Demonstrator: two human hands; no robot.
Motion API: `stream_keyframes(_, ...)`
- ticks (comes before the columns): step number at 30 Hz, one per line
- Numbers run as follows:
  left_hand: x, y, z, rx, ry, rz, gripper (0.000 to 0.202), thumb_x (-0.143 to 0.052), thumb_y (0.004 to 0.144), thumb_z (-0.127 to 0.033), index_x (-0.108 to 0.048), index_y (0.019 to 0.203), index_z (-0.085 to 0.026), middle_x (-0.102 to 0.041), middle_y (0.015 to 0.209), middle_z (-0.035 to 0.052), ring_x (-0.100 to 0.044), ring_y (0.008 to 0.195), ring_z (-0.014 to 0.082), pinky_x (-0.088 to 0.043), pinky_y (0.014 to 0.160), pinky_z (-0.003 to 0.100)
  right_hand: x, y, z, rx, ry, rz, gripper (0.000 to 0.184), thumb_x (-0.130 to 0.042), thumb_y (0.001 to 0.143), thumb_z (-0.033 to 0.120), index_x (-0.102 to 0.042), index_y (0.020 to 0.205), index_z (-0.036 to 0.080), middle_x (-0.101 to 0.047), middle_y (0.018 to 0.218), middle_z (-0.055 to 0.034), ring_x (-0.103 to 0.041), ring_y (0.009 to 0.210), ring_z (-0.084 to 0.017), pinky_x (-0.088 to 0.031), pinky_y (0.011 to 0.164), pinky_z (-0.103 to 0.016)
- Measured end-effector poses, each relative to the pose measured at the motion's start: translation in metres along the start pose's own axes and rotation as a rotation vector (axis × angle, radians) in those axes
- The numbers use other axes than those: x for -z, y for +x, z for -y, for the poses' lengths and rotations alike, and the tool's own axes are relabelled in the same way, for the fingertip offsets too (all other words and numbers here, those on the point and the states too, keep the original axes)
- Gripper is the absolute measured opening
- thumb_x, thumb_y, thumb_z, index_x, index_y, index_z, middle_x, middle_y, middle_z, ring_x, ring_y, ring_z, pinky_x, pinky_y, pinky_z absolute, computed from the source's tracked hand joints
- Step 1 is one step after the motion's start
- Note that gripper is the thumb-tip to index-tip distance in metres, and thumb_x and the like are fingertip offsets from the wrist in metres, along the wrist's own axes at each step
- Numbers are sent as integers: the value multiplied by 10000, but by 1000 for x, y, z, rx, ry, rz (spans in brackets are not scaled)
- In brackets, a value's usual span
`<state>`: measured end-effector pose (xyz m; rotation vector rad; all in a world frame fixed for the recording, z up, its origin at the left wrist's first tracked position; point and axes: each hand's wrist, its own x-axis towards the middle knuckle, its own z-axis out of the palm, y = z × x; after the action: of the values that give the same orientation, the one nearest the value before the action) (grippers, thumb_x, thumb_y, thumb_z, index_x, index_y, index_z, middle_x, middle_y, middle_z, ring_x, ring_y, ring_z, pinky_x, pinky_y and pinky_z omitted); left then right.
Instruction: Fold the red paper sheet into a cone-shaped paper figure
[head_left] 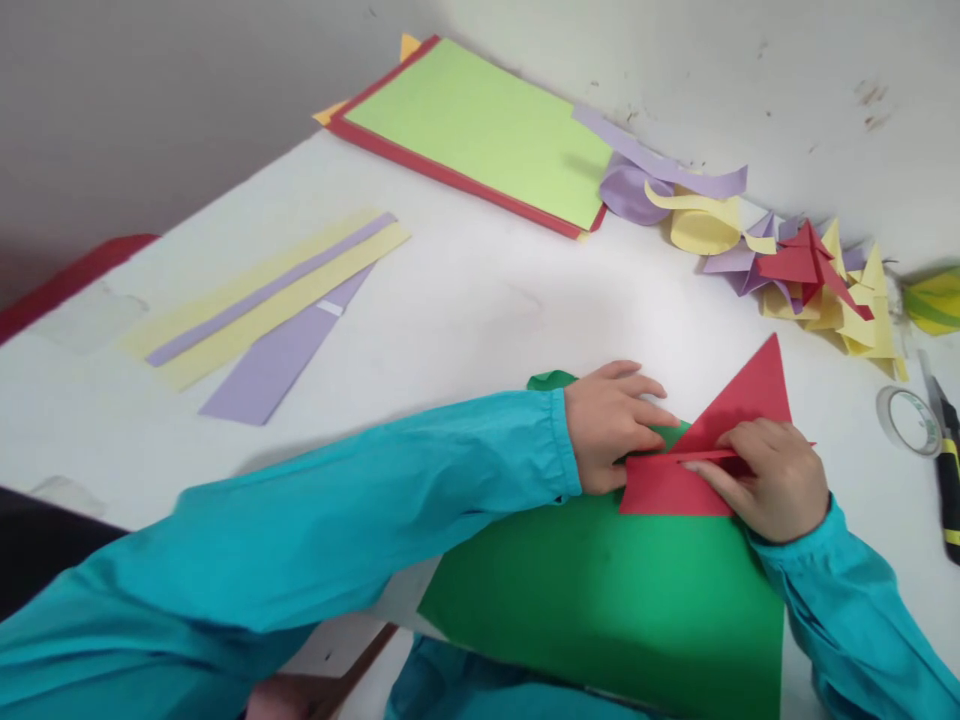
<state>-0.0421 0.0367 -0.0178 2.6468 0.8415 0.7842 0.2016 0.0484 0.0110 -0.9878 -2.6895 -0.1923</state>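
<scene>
A folded red paper [739, 410] with a pointed triangular flap lies on a large green sheet [615, 590] at the table's near edge. My left hand [611, 425] presses its fingers down on the left end of the red fold, fingers curled together. My right hand [772, 475] pinches the same crease from the right, fingers closed on the paper. Both arms wear teal sleeves.
Yellow and purple paper strips [270, 310] lie at the left. A stack of sheets topped with light green [487, 130] sits at the back. Folded paper shapes [810, 270] pile by the wall. A tape roll [909, 420] and a cutter [949, 470] lie at the right.
</scene>
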Motion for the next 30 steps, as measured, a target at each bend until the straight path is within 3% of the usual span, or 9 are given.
stream_keyframes(3, 10, -1, -8, 147, 65, -215, 197, -509, 735, -137, -677, 836, -158, -693, 1030, 70, -576, 959, 230, -460, 858, 406, -5, -3, -3, -104, -53, -39, 423, -565, 811, 535, -552, 603, 167, -558, 570, -33, -505, 563, -157, -373, 571, -279)
stream_keyframes(5, 9, -3, -27, 192, 124, -326, 208, -457, 794, -105, -664, 810, -119, -695, 936, 115, -588, 846, 213, -505, 751, 375, -6, -4, -3, -173, -62, -43, 426, -584, 793, 548, -544, 606, 168, -547, 571, -24, -497, 552, -147, -368, 549, -269)
stream_keyframes(7, -1, -7, -55, 129, 165, -308, 228, -431, 846, -135, -658, 827, -130, -685, 936, 131, -599, 846, 212, -513, 761, 397, -7, -5, -2, -211, -51, -41, 397, -601, 789, 528, -542, 628, 170, -543, 594, -16, -498, 561, -138, -368, 538, -259)
stream_keyframes(10, -27, -16, -97, 116, 228, -215, 244, -473, 840, -170, -661, 960, -71, -600, 1194, 186, -575, 1040, 285, -483, 874, 433, -8, -5, 0, -229, -53, -61, 340, -621, 790, 474, -534, 649, 177, -539, 631, -18, -502, 607, -144, -379, 558, -259)
stream_keyframes(13, -43, -20, -119, 242, 274, -41, 411, -519, 837, -351, -618, 1121, -71, -468, 1365, 173, -445, 1234, 335, -399, 1003, 455, -9, -7, -1, -221, -68, -76, 297, -618, 801, 420, -527, 647, 184, -528, 634, -25, -491, 645, -160, -394, 603, -275)
stream_keyframes(17, -44, -19, -123, 370, 285, 105, 626, -551, 798, -484, -530, 1253, -55, -378, 1423, 177, -349, 1312, 347, -301, 1082, 464, -11, -9, -3, -196, -69, -94, 260, -640, 789, 372, -530, 647, 185, -522, 622, -23, -466, 634, -163, -393, 609, -289)
stream_keyframes(30, -42, -21, -129, 443, 325, 121, 738, -645, 701, -558, -530, 1267, -98, -368, 1429, 170, -313, 1337, 332, -309, 1066, 426, -17, -10, -6, -211, -28, -164, 258, -655, 780, 357, -523, 641, 184, -537, 619, -24, -477, 624, -162, -395, 596, -294)
